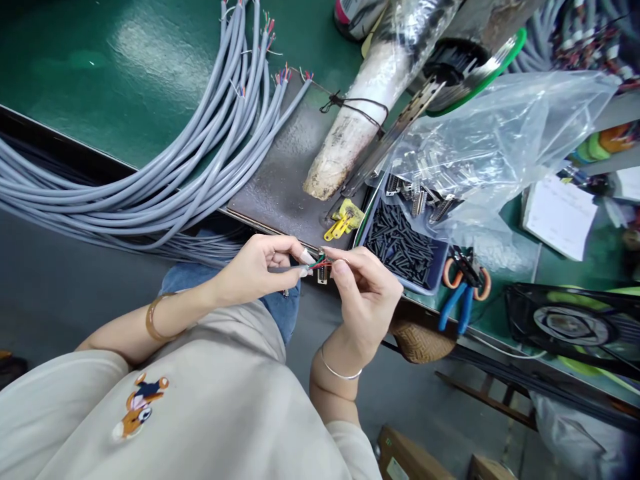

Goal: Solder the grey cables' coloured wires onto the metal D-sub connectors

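Left hand (257, 270) is pinching a grey cable (285, 269), right hand (369, 287) its coloured wires (320, 265) between them, seemingly arranging these; next is probably requiring steadiness.

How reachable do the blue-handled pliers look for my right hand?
Probably yes. Nothing seems to cover the blue handles near your right hand, though its fingers are busy with the wires.

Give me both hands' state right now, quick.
Left hand: closed, pinching the coloured wires at one end.
Right hand: closed, pinching the same wires at the other end.
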The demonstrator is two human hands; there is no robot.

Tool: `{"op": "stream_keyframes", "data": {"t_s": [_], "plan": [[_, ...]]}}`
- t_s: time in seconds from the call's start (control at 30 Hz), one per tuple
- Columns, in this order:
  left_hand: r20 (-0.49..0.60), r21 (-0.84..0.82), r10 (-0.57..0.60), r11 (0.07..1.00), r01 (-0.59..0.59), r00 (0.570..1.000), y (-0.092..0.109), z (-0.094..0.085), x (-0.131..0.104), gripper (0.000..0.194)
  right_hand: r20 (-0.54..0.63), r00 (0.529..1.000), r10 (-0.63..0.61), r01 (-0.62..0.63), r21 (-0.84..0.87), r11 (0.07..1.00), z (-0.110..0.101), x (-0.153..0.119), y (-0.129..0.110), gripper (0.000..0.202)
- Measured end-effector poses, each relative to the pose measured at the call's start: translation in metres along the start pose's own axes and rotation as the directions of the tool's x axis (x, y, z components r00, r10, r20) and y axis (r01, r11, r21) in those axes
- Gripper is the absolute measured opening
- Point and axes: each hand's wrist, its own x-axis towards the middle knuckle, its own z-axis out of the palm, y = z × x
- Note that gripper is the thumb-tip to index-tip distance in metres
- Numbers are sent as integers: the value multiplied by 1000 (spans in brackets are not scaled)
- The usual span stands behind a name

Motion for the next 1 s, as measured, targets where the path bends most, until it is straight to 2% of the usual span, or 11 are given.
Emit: {"op": "stream_keyframes", "data": {"t_s": [0.13,0.2,0.4,0.63,0.7,0.77,0.83,0.87,0.9,0.93,1.0], "plan": [[-20,2,1,1000,-1,1000,-2,0,0,15,-114,993,-11,12,12,1000,-1,-3,0,12],[-47,6,9,1000,-9,999,-3,-1,1,16,-135,991,-11,15,29,999,0,-4,0,6],[-80,17,62,998,-61,995,-7,0,1,17,-29,998,62,-61,45,997,5,-4,-1,2],[-76,122,126,986,-117,989,-10,4,-1,11,-60,994,91,-88,43,995,14,-4,-4,8],[-59,73,87,994,-82,994,-9,2,1,15,-107,994,-13,9,-43,999,17,-6,-3,9],[-22,-37,15,999,-16,1000,-7,-1,4,20,-100,964,-245,224,-190,956,19,-8,0,11],[25,-163,-50,985,53,998,-5,-5,7,21,19,880,-475,453,-332,827,20,-10,3,17],[39,-215,-69,974,76,997,-4,-7,8,21,100,836,-539,535,-369,760,20,-11,4,18],[45,-256,-78,963,87,996,-3,-9,9,21,171,807,-566,584,-376,719,19,-11,5,18],[42,-282,-80,955,88,996,-2,-10,10,21,215,798,-563,601,-358,715,18,-12,6,16],[16,-281,-71,957,73,997,-1,-11,10,22,187,838,-512,545,-286,788,14,-13,6,12]]}}
